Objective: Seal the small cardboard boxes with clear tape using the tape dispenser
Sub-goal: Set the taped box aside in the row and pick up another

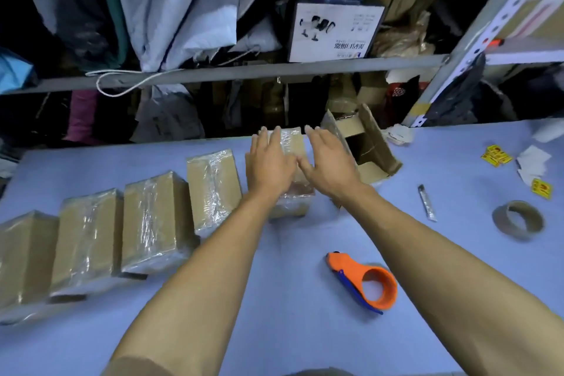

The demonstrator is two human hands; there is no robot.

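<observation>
Pale blue, the work surface [290, 330] runs back to a metal shelf rack crowded with bags and cartons. Near its far edge stands the small cardboard box [291, 143], wrapped in clear tape, and both of your hands lie on top of it. Your left hand [270, 162] is flat, fingers straight and together, pressing the box's left half; your right hand [328, 162] is likewise flat with fingers extended, pressing the right half, its thumb reaching toward the left hand. Neither hand grips anything. To the left of this box, four taped boxes [152, 223] stand in a row that curves toward the near left corner, each close beside its neighbour. Just right of the pressed box sits an open cardboard box [363, 143] with its flaps raised. Nearer you, under your right forearm, the orange tape dispenser [364, 281] with a blue blade lies on the surface, untouched. Farther right lie a small utility knife [426, 203] and a tape roll [518, 220], well apart from the dispenser. Yellow labels [496, 156] and white paper slips [532, 162] lie scattered near the far right edge.
</observation>
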